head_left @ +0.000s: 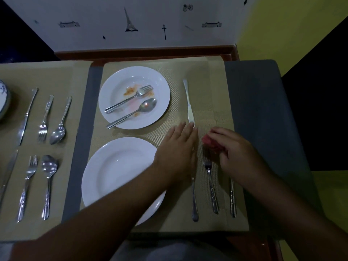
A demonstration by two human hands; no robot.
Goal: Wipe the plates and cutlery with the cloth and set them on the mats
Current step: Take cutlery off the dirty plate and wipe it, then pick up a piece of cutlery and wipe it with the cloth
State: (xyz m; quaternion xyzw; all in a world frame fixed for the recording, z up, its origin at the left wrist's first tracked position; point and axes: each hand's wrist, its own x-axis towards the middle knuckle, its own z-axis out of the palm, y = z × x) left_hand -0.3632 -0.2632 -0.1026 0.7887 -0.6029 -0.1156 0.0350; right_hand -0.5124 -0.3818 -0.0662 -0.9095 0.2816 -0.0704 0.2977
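Observation:
On the tan mat (211, 76) in front of me, a soiled white plate (163, 95) at the back carries a fork (130, 98) and a spoon (135, 112). A clean white plate (113, 172) lies nearer. My left hand (178, 149) lies flat with straight fingers over the blade of a near knife (194, 200), fingertips by the tip of a far knife (189, 102). My right hand (237, 153) grips a crumpled red cloth (209, 141) above the head of a fork (211, 181). Another handle (233, 198) shows below that hand.
A second tan mat (56, 76) on the left holds two rows of knives, forks and spoons, with a patterned bowl (3, 98) at its far left edge. A grey runner (254, 102) lies right of the main mat. A white patterned wall stands behind the table.

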